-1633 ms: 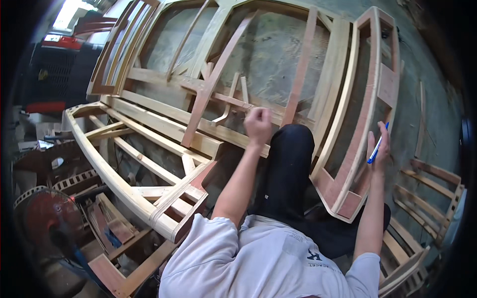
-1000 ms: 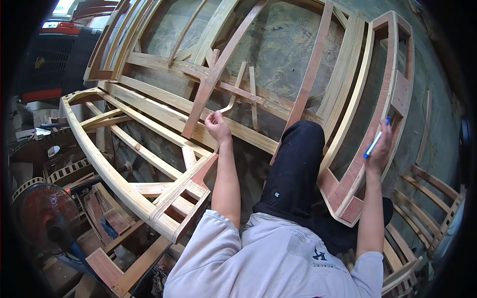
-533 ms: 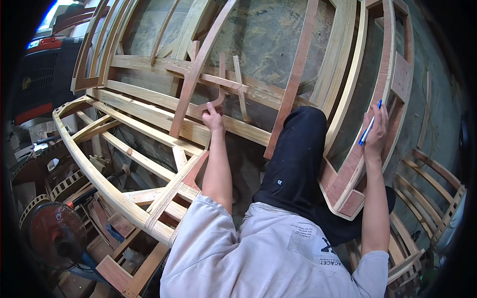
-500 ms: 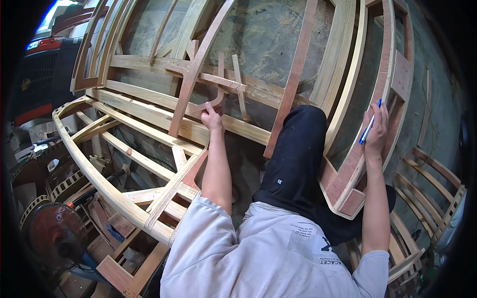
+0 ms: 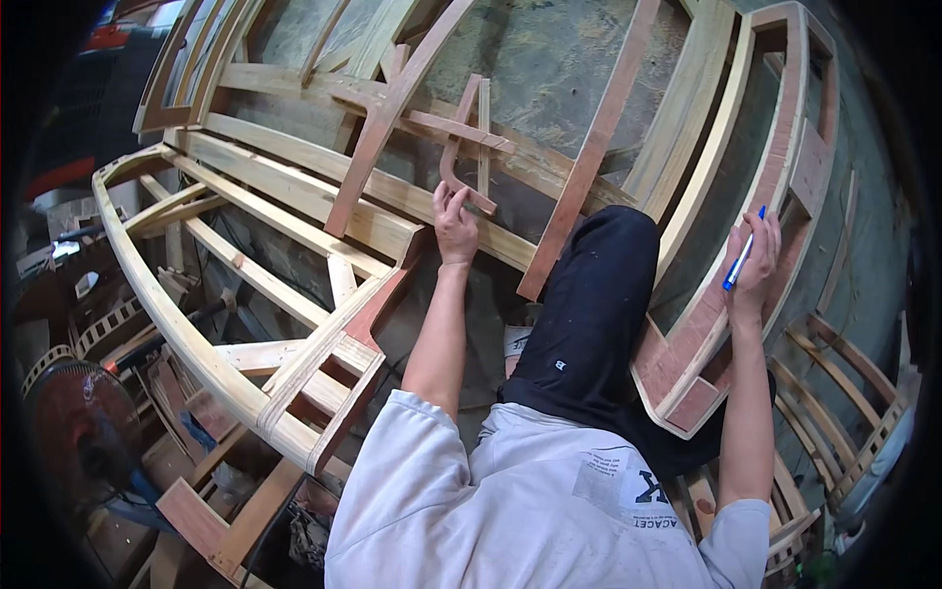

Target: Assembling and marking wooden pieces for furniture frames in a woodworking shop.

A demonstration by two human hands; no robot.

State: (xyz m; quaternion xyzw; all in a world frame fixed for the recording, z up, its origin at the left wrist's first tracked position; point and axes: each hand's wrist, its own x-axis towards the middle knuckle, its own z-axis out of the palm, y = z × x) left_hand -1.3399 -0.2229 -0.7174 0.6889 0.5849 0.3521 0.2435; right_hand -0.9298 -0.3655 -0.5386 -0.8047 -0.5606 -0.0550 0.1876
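Note:
My left hand (image 5: 455, 234) has its bent fingers at the curve of a small hook-shaped wooden piece (image 5: 448, 165). This piece reaches up past a short crossbar (image 5: 459, 130) and a thin pale strip (image 5: 484, 137), its short end pointing right. A blue pen (image 5: 744, 253) is in my right hand (image 5: 756, 267), which is over the long curved wooden frame (image 5: 751, 211) on my right. My right fingers are wrapped around the pen, and the frame passes beneath the hand.
A pale slatted wooden frame (image 5: 186, 334) stands at left. Long reddish boards (image 5: 599, 147) cross the large frame ahead of my bent knee (image 5: 589, 285). A fan (image 5: 83, 412) and scrap wood (image 5: 201, 520) lie lower left; another slatted frame (image 5: 849, 393) is at right.
The hook-shaped piece has turned over: its short end pointed left and now points right. My left hand shifted slightly right and lower. My right hand still holds the pen.

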